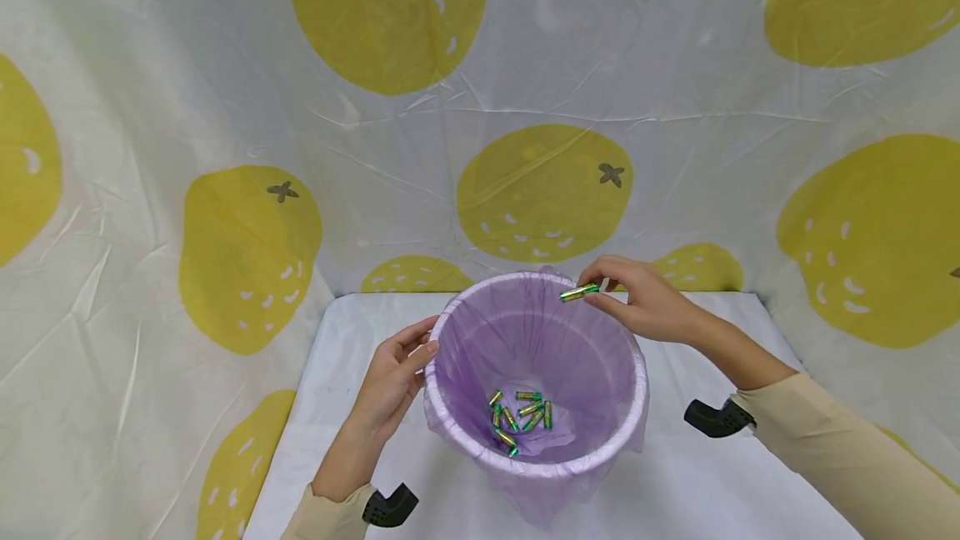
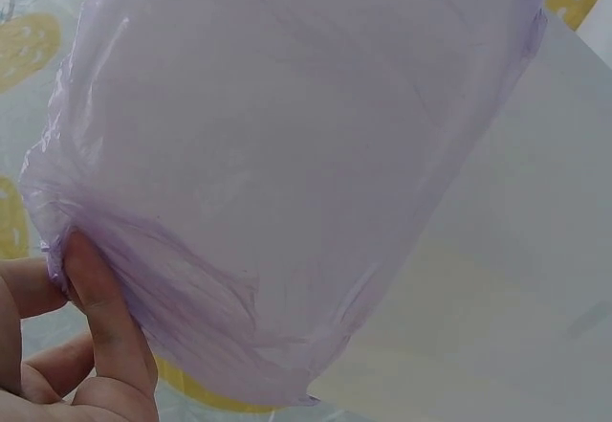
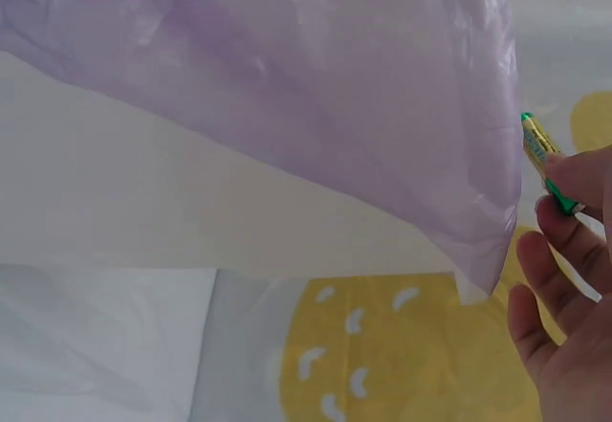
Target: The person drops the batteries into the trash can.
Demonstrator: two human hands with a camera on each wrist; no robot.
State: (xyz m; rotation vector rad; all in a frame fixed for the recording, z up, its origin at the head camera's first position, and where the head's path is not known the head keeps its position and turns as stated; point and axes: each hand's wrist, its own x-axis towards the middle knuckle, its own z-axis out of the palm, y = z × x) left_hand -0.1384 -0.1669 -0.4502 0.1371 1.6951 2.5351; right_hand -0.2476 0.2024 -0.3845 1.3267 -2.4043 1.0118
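A white bin [image 1: 643, 394] lined with a thin purple plastic bag [image 1: 555, 340] stands on the table, its mouth facing up. My left hand [image 1: 390, 377] grips the bin's left rim; in the left wrist view its fingers [image 2: 105, 312] pinch the edge over the bag. Above the far right part of the rim, my right hand [image 1: 645, 298] pinches a green-and-gold battery [image 1: 579, 292] between thumb and fingers. The right wrist view shows this battery [image 3: 538, 143] just beside the bag-covered rim. Several similar batteries [image 1: 547, 415] lie scattered on the bag at the bin's bottom.
A white-covered table [image 1: 375, 315] holds the bin. Behind it and at both sides hangs a pale curtain [image 1: 390, 190] printed with large yellow fruits. Black devices [image 1: 390, 507] sit at both wrists, by the beige sleeves [image 1: 840, 448].
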